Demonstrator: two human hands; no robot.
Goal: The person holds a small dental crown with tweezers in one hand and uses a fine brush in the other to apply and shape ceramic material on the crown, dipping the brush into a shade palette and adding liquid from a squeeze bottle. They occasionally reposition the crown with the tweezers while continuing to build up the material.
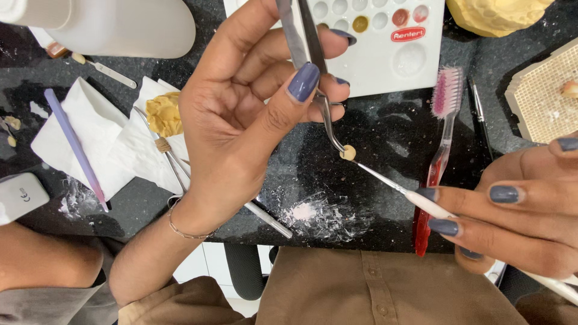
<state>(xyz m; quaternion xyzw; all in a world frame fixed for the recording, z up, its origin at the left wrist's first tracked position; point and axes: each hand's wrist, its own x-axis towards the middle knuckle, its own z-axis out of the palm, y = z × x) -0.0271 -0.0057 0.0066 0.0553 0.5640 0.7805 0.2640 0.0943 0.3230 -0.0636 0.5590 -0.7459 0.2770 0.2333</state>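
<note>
The left hand (241,114) has its grip pressed together on a pair of slim metal tweezers (307,54), thumb on one blade and fingers behind the other. The tweezers run down from the top edge and curve at the end, where their tips pinch a small, rounded, cream-coloured tooth crown (347,153). That crown hangs above the dark speckled table (373,132), below and to the right of the left grip, between the two hands.

The right hand (524,210) pinches a thin white-handled brush (415,198) like a pen. Its long axis slants up and to the left, and the fine point touches the crown's lower right side. The left hand is nearer the crown than the right.

Taking the crown as landmark: just above it lies a white plastic mixing palette (415,60) with round wells, a few holding dabs of colour. To its right lies a toothbrush (442,138) with pink bristles and a clear red handle, and beyond that a honeycomb firing tray (542,96). Below the crown, white powder (307,212) is smeared on the table. Far to its left are folded white tissues (90,129), a lump of yellow wax (164,113) and a lilac stick (73,144).
</note>
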